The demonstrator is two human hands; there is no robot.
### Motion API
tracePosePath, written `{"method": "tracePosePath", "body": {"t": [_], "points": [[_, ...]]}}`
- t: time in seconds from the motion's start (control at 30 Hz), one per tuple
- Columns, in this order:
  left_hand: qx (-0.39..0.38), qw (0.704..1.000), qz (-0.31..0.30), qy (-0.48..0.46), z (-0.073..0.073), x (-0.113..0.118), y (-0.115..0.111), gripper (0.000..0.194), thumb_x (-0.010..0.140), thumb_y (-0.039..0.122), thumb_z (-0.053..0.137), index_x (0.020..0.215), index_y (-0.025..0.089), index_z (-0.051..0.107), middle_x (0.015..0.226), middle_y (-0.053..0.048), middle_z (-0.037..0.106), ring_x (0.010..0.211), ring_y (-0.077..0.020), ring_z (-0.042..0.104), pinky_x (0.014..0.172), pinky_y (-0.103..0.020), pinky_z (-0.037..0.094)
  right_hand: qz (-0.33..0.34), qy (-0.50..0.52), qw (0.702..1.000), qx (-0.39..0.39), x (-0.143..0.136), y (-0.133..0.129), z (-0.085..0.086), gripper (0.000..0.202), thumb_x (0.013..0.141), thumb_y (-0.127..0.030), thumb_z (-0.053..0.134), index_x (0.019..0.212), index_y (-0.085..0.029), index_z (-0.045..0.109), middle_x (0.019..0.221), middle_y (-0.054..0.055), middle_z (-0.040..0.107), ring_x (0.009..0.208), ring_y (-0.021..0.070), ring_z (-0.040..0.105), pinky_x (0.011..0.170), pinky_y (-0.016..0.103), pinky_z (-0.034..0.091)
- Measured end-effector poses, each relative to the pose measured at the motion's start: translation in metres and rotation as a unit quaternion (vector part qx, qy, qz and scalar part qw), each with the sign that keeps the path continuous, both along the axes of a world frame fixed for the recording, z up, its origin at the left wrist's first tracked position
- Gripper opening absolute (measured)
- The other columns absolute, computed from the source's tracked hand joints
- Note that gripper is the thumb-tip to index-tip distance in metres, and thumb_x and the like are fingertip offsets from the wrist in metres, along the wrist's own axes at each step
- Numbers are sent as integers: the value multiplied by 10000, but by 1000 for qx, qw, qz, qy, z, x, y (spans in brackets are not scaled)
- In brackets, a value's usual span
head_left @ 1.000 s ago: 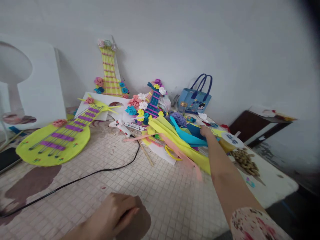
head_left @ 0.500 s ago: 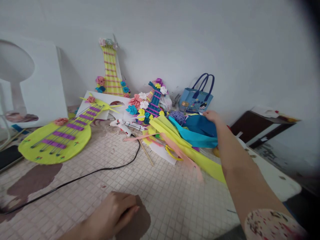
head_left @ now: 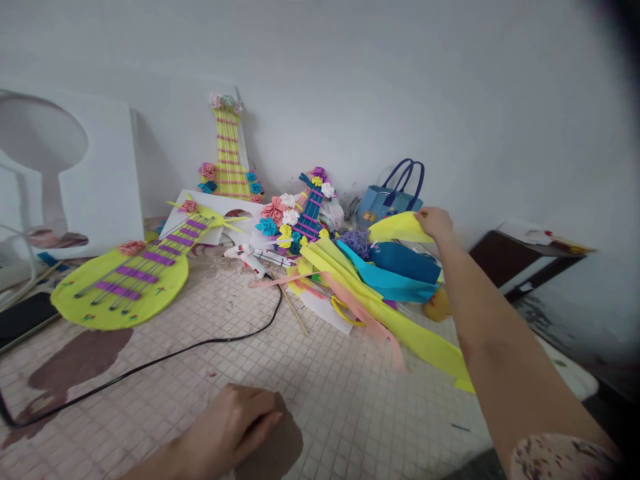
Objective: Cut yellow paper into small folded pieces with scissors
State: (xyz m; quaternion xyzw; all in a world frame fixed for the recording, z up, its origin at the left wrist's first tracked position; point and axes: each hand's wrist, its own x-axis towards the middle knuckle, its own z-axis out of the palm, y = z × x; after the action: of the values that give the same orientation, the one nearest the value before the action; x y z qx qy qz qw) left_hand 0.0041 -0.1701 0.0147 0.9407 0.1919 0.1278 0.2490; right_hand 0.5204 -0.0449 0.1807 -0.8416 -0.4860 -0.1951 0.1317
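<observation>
Pinched in my right hand (head_left: 436,222) is one end of a yellow crepe paper piece (head_left: 400,228), raised above the pile. Under it lie dark blue paper (head_left: 407,261) and a turquoise strip (head_left: 370,273). Long yellow strips (head_left: 400,323) and a peach strip (head_left: 360,307) trail toward me. My left hand (head_left: 235,423) rests on the tiled tabletop, its fingers curled closed with nothing seen in them. On the left lies a yellow paper guitar (head_left: 165,293) with purple bars and dark strings.
A white glue gun (head_left: 247,259) with a black cord (head_left: 200,341) lies mid-table. Behind it stand a blue flower-trimmed guitar (head_left: 311,212) and a taller yellow one (head_left: 230,157). A blue bag (head_left: 385,200) leans near the wall. A phone (head_left: 25,319) sits at the left edge.
My right hand now has a yellow paper piece lifted from the pile, where before it was at the dark blue paper. The view has tilted slightly. My left hand stays put.
</observation>
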Motion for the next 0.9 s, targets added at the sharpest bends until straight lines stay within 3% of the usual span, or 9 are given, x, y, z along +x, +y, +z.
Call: {"method": "tracePosePath", "body": {"t": [0.1,0.27,0.37,0.47,0.57,0.63,0.73,0.8,0.9], "points": [[-8,1000,-1,2,-1,0,0,276,924,238,316,705,174,471,641,6,592,553,-86,512,534,-206,313,-13,42,996,72,-10,-6,22,275,885,-255,455,973,-86,653,1028,200,626,974,256,536,760,364,366],[-43,999,8,5,-4,-1,1,300,926,268,314,709,167,495,647,1,582,563,-88,496,538,-213,305,66,129,975,166,-42,-26,44,309,864,-279,463,924,-32,638,927,194,641,787,163,508,674,316,325],[-96,995,26,-19,-3,0,1,333,925,308,331,677,160,497,620,2,550,556,-88,470,535,-216,300,136,197,947,216,-79,-46,38,375,891,-372,382,965,-66,585,852,128,620,642,116,473,582,272,342],[-219,969,87,-71,1,0,3,389,911,398,372,639,151,500,588,-4,519,542,-92,448,515,-216,311,210,248,917,232,-135,-75,11,301,874,-433,419,898,-162,548,778,35,585,580,104,459,528,235,352],[-394,891,101,-202,7,2,8,369,873,485,436,874,150,590,773,-51,620,646,-123,534,602,-240,411,328,352,864,148,-198,-107,-33,256,820,-468,529,789,-215,528,651,-22,514,531,112,445,485,221,348],[-496,812,78,-299,10,4,14,496,836,557,460,1135,171,545,1035,-106,632,857,-185,592,760,-311,457,420,408,809,54,-236,-124,-63,238,819,-449,554,761,-221,521,651,-24,489,569,122,464,514,226,358],[-609,690,112,-374,13,4,23,603,780,611,507,1199,177,515,1129,-126,610,995,-235,583,834,-358,462,512,418,746,-77,-272,-134,-95,250,825,-410,568,698,-205,504,655,-23,464,616,122,460,559,233,353],[-630,643,166,-401,12,2,29,496,782,461,609,1192,197,516,1102,-96,626,963,-204,599,843,-343,465,531,437,717,-112,-282,-130,-108,269,845,-406,541,685,-196,490,650,-29,436,599,107,420,545,229,327],[-614,615,228,-440,8,-2,37,441,754,249,678,1168,226,526,1025,-40,650,886,-138,607,816,-280,473,509,473,709,-117,-282,-118,-124,304,845,-436,533,677,-187,487,646,-34,411,585,96,387,525,227,300]]}}
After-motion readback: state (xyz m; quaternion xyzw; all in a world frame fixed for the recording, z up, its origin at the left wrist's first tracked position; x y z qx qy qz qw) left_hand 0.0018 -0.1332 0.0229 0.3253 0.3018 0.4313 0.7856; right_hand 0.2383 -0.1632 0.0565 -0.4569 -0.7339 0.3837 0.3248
